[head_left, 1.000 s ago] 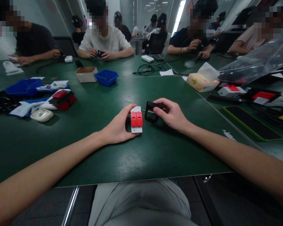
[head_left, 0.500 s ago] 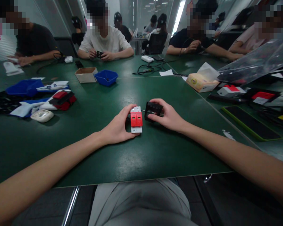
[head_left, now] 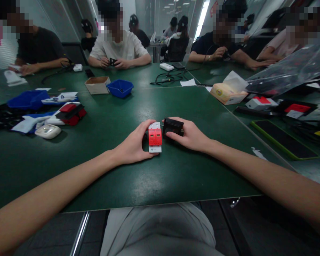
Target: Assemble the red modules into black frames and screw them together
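Note:
Upright in my left hand (head_left: 134, 142) is a white DIN-rail surge protector (head_left: 155, 137) with two red modules side by side. The thumb grips its near end and the fingers its far end. Just to the right, my right hand (head_left: 188, 133) is closed on a black box-shaped plastic part (head_left: 172, 127), thumb on the near side. A small gap shows between the two things, with a thin light piece bridging it near the top. The fingers behind the black part are mostly hidden.
On the green table (head_left: 146, 185) a blue tray (head_left: 120, 88) stands beside a cardboard box (head_left: 97, 85). Left lie a white mouse-like object (head_left: 48, 131) and red-black pieces (head_left: 71, 113). A tissue pack (head_left: 228, 91) and a green-edged black panel (head_left: 284, 138) lie right. Co-workers sit opposite.
Both hands have come slightly nearer to me. The black part has turned in my right hand, showing more of its flat face. The surge protector stays in my left hand.

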Available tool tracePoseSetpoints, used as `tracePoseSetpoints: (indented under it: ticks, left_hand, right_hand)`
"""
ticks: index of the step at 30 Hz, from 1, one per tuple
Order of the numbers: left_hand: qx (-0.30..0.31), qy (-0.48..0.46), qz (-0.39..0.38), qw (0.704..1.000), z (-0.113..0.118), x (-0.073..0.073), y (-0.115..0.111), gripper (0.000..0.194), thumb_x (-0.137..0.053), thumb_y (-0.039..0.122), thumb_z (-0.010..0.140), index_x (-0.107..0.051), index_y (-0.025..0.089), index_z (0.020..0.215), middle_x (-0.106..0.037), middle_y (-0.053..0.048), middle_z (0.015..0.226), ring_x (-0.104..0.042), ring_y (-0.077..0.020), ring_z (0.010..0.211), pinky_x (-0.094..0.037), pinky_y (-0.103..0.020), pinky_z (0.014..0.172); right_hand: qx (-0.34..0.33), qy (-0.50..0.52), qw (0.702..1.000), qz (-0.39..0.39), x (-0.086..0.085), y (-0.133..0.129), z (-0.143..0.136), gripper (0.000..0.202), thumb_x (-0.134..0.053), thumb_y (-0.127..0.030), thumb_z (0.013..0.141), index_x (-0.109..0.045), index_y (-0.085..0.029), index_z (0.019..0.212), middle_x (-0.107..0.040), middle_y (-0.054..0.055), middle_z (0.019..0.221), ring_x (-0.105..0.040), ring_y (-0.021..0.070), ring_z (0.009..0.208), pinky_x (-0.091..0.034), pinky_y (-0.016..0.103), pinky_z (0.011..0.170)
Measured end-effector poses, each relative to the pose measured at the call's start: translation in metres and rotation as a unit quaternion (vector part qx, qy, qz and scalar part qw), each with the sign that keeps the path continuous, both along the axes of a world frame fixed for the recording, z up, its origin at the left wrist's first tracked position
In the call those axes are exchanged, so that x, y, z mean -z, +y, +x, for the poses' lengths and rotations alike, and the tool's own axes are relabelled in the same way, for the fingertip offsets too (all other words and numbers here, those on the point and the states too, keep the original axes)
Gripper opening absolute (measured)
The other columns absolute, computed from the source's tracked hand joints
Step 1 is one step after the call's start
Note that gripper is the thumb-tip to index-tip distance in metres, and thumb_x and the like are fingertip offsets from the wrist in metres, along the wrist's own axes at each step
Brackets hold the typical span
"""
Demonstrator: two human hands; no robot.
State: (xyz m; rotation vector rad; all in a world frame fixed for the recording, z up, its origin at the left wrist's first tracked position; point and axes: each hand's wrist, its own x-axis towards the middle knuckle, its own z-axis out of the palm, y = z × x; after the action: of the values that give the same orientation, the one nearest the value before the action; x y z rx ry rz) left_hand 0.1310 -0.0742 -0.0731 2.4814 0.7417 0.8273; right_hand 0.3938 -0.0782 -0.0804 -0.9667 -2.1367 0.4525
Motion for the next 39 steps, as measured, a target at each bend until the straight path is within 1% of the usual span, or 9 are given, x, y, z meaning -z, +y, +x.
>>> tracePoseSetpoints:
  ticks: [3, 8, 15, 18, 22, 25, 29, 33, 39]
  left_hand:
    - [-0.001, 0.002, -0.001, 1.0, 0.0, 0.001, 0.0, 0.092, -0.084, 0.035, 0.074, -0.034, 0.021, 0.15, -0.052, -0.018, 0.147, -0.057, -0.0359, 0.133, -0.048, -0.053, 0.114]
    - [-0.001, 0.002, 0.0, 1.0, 0.0, 0.002, 0.0, 0.092, -0.084, 0.035, 0.074, -0.033, 0.021, 0.15, -0.051, -0.018, 0.148, -0.057, -0.0349, 0.133, -0.048, -0.052, 0.115]
    - [-0.003, 0.004, -0.006, 1.0, 0.001, 0.0, -0.001, 0.092, -0.084, 0.036, 0.074, -0.034, 0.02, 0.15, -0.051, -0.018, 0.148, -0.056, -0.0359, 0.133, -0.047, -0.053, 0.115]
    - [-0.002, 0.007, -0.007, 1.0, 0.001, 0.0, -0.001, 0.093, -0.084, 0.038, 0.074, -0.034, 0.021, 0.151, -0.05, -0.018, 0.149, -0.055, -0.0362, 0.134, -0.046, -0.053, 0.116]
    - [-0.001, 0.004, 0.003, 1.0, 0.001, 0.0, -0.001, 0.093, -0.084, 0.04, 0.074, -0.035, 0.021, 0.151, -0.05, -0.018, 0.148, -0.055, -0.0367, 0.133, -0.046, -0.054, 0.115]
    - [-0.004, 0.001, 0.013, 1.0, 0.003, 0.0, -0.002, 0.092, -0.085, 0.04, 0.073, -0.037, 0.021, 0.149, -0.052, -0.018, 0.146, -0.056, -0.0366, 0.132, -0.047, -0.055, 0.114]
    - [-0.01, -0.007, 0.023, 1.0, 0.008, 0.001, -0.005, 0.093, -0.087, 0.039, 0.072, -0.037, 0.024, 0.149, -0.052, -0.017, 0.145, -0.056, -0.0362, 0.132, -0.048, -0.056, 0.113]
    - [-0.021, -0.034, 0.019, 0.999, 0.013, 0.006, -0.008, 0.101, -0.087, 0.038, 0.072, -0.03, 0.025, 0.154, -0.051, -0.017, 0.147, -0.056, -0.0357, 0.132, -0.049, -0.055, 0.112]
    - [-0.032, -0.062, 0.009, 0.998, 0.014, 0.011, -0.01, 0.105, -0.088, 0.038, 0.071, -0.026, 0.027, 0.155, -0.053, -0.016, 0.143, -0.06, -0.0337, 0.126, -0.053, -0.054, 0.106]
  right_hand:
    - [0.008, 0.021, 1.0, 0.012, 0.002, 0.001, 0.0, 0.042, -0.065, -0.04, 0.095, -0.057, -0.02, 0.131, -0.065, 0.014, 0.13, -0.064, 0.0291, 0.119, -0.052, 0.049, 0.103]
    - [0.027, 0.028, 0.999, -0.032, 0.002, 0.004, 0.0, 0.032, -0.061, -0.04, 0.095, -0.059, -0.019, 0.119, -0.069, 0.012, 0.113, -0.067, 0.0277, 0.102, -0.054, 0.047, 0.093]
    - [0.034, 0.117, 0.986, -0.111, -0.002, 0.001, 0.002, 0.037, -0.057, -0.056, 0.098, -0.057, -0.02, 0.109, -0.068, 0.003, 0.084, -0.067, 0.0207, 0.077, -0.053, 0.035, 0.073]
    - [0.016, 0.215, 0.961, -0.171, -0.007, -0.002, -0.001, 0.044, -0.062, -0.065, 0.093, -0.054, -0.023, 0.105, -0.066, 0.0, 0.082, -0.066, 0.0159, 0.069, -0.052, 0.029, 0.062]
    - [0.013, 0.355, 0.901, -0.251, -0.021, -0.011, -0.01, 0.053, -0.067, -0.074, 0.084, -0.048, -0.026, 0.097, -0.057, -0.005, 0.079, -0.059, 0.0112, 0.056, -0.047, 0.023, 0.043]
    - [0.002, 0.383, 0.868, -0.315, -0.032, -0.021, -0.018, 0.054, -0.062, -0.078, 0.084, -0.048, -0.026, 0.093, -0.053, -0.005, 0.074, -0.052, 0.01, 0.048, -0.043, 0.023, 0.035]
    - [-0.034, 0.363, 0.851, -0.378, -0.034, -0.031, -0.029, 0.059, -0.06, -0.081, 0.082, -0.051, -0.026, 0.102, -0.053, -0.005, 0.068, -0.052, 0.0114, 0.045, -0.044, 0.024, 0.033]
    - [-0.064, 0.362, 0.859, -0.357, -0.029, -0.032, -0.037, 0.058, -0.071, -0.076, 0.078, -0.051, -0.027, 0.102, -0.057, -0.006, 0.077, -0.054, 0.0097, 0.046, -0.05, 0.024, 0.037]
    - [-0.017, 0.329, 0.901, -0.281, -0.027, -0.03, -0.037, 0.052, -0.072, -0.071, 0.081, -0.052, -0.027, 0.099, -0.058, -0.004, 0.075, -0.058, 0.0117, 0.054, -0.053, 0.024, 0.045]
